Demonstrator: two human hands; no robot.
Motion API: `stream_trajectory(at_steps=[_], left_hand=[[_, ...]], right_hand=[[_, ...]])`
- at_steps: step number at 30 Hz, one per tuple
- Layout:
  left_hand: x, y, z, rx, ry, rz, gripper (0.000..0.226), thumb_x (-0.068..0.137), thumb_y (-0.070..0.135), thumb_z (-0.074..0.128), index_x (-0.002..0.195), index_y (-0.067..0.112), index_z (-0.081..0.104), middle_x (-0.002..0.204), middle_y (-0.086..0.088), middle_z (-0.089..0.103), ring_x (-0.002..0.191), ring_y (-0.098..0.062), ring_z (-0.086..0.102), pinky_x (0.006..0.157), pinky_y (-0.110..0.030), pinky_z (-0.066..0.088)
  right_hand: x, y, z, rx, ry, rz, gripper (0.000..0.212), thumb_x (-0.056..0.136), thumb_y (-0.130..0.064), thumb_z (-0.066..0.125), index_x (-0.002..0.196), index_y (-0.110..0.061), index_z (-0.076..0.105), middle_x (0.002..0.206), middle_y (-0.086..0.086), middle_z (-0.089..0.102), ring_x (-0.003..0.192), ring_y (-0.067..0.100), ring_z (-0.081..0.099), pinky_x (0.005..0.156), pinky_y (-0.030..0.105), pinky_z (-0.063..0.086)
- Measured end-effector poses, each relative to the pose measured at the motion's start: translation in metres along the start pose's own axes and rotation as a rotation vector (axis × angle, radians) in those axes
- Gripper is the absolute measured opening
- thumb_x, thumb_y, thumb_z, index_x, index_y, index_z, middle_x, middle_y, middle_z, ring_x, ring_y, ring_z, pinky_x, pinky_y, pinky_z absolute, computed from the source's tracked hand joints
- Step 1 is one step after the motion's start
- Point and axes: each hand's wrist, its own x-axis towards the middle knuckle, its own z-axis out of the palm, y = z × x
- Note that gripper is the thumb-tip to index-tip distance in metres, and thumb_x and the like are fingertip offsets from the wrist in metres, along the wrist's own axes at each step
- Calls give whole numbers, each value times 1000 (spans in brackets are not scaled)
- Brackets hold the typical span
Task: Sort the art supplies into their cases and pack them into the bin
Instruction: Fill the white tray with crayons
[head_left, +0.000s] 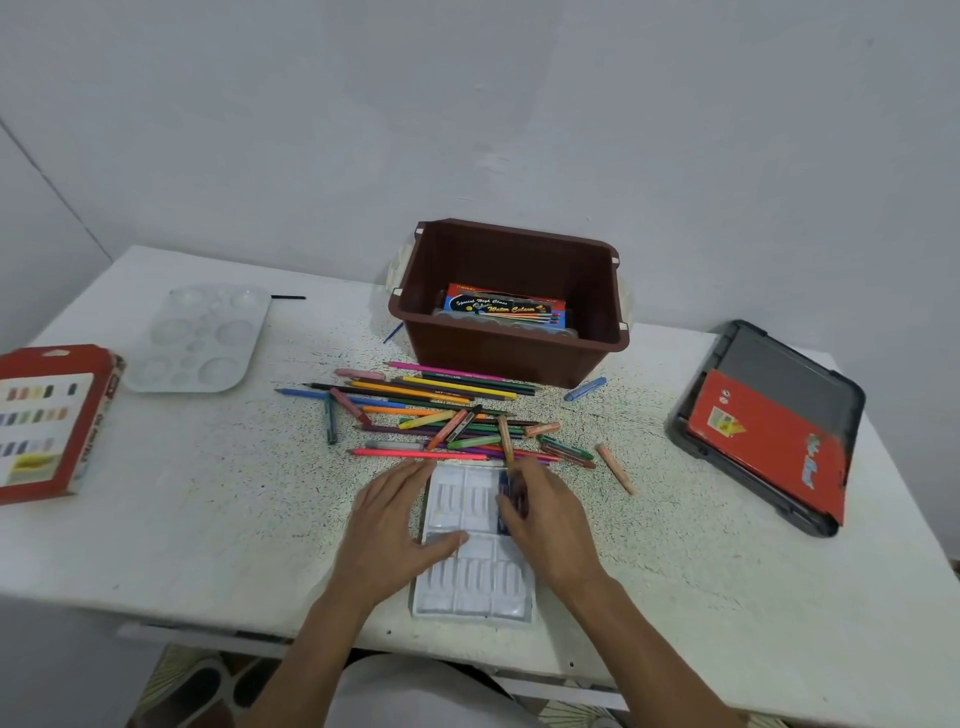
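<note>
A white slotted tray (475, 577) lies on the table (208, 519) under both hands. The left hand (387, 525) rests on it, fingers straight. The right hand (545, 519) curls its fingers round a dark blue crayon (503, 480) in the far right slot. Beyond the fingers are loose pencils (441, 400), then the brown bin (509, 358).
</note>
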Motion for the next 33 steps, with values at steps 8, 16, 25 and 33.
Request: stream_trajectory(at_steps=[8,16,25,33], left_hand=[[0,-1,1,-2,-2,6,95,72,80,56,148,26,40,150,9,41,133,4,23,113,-27,15],[1,-2,0,-6,-2,6,95,71,80,56,148,27,40,149,9,42,135,0,28,112,-27,17],[-1,0,-1,-12,-9,9,95,72,82,53,148,26,40,149,9,42,136,-4,31,112,-29,18],[-1,-1,1,-11,-24,-3,97,71,84,50,148,27,39,150,8,41,138,-8,33,114,-31,19]], right_hand=[[-7,11,19,-92,95,-50,5,86,-16,74,89,-12,73,90,0,57,82,18,54,70,23,42],[-10,18,12,3,36,-67,11,91,-21,67,97,-18,76,89,-4,50,84,14,46,71,25,40],[-6,47,-19,-14,212,98,17,91,-10,63,106,-9,71,102,2,60,103,21,58,83,32,51],[2,71,-45,-338,179,411,30,91,-20,61,115,-1,64,112,21,57,92,38,55,70,40,45]])
